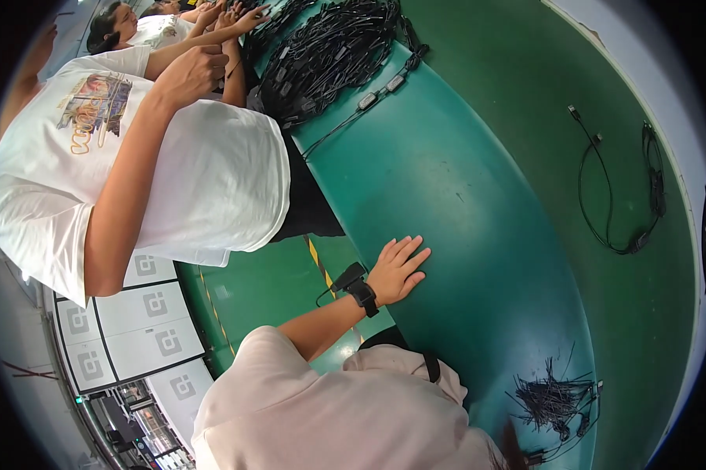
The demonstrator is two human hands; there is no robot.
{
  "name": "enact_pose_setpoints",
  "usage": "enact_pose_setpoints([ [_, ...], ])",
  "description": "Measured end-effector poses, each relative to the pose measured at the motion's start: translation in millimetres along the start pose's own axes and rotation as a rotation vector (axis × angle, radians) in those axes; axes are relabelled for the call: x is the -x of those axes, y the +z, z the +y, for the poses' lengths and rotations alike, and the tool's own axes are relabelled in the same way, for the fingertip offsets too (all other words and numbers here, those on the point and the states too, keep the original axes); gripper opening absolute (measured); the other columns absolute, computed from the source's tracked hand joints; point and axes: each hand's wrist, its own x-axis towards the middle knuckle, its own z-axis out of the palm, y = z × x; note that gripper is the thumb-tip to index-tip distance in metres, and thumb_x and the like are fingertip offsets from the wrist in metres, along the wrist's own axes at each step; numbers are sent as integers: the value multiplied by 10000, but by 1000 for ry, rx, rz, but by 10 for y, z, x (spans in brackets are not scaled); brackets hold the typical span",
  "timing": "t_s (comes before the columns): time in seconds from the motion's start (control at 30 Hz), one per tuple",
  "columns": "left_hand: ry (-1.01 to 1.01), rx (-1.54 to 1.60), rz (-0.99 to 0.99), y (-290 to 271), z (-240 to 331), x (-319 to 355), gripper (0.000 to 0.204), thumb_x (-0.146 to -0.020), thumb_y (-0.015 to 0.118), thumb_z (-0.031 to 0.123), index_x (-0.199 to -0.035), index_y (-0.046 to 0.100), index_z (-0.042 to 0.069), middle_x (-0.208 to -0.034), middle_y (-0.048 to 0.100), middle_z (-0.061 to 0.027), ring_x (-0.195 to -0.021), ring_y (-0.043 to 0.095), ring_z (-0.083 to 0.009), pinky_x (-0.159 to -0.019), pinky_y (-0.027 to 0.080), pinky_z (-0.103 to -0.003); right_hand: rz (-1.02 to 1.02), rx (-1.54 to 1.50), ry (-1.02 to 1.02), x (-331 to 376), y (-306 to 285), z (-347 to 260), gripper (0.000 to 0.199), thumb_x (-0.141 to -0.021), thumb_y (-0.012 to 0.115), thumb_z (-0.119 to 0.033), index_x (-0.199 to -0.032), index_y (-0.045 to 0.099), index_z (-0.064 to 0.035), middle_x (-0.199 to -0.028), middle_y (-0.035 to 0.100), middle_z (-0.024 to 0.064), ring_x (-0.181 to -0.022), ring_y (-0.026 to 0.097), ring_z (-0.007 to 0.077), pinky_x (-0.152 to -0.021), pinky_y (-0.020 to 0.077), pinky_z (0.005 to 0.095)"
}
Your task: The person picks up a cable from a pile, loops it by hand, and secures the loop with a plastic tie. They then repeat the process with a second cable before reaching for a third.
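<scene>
My left hand point(398, 270) lies flat on the green tabletop point(463, 235) near its edge, fingers spread, holding nothing. A black strap with a small black device point(350, 277) is on that wrist. My right hand is not in view. By the lower right edge of the table, a pile of thin black strips point(551, 398), which look like cable ties, lies beside a few black cables point(561, 450). Both sit well apart from my left hand.
A large heap of black cables point(329, 59) covers the table's far end, one cable trailing from it. On my left stands a co-worker in a white T-shirt point(188, 168), with others beyond. A black cable point(610, 223) lies on the green floor past the table. White cabinets point(145, 329) stand lower left.
</scene>
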Motion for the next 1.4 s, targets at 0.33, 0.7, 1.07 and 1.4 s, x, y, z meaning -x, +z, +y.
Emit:
enact_pose_setpoints([
  [0.33, -5, 0, 8, -3, 187, 50, 456, -834, 517, 271, -1263, 423, 144, -1339, 345, -117, -1195, 358, -305, -987, 263, -473, 181, -3, -393, -226, 331, 627, 302, -839, 423, -90, -1113, 359, 18, -1126, 347, 284, -953, 445, 439, -767, 396, 504],
  [0.7, 35, -27, 29, -68, 554, 222, 449, -823, 530, 260, -1241, 449, 118, -1326, 360, -135, -1176, 373, -327, -970, 277, -483, -70, 56, 154, -28, -50, 364, 365, -853, 394, -73, -1200, 335, 26, -1251, 306, 283, -1037, 418, 451, -851, 392, 496],
  [1.07, 4, 46, 15, -332, 691, 374, 453, -813, 545, 248, -1240, 453, 127, -1323, 365, -130, -1177, 374, -323, -972, 276, -481, 278, -115, -357, -257, -119, 1342, 347, -828, 409, -70, -1158, 368, 28, -1210, 327, 300, -1017, 425, 451, -844, 392, 485],
  [1.4, -5, 69, -21, -515, 749, 436, 455, -810, 549, 255, -1238, 454, 132, -1324, 365, -123, -1177, 375, -318, -973, 278, -477, 205, -123, -329, 80, -924, 1130, 227, -796, 425, -80, -1001, 409, 16, -1025, 375, 276, -870, 459, 435, -769, 382, 523],
])
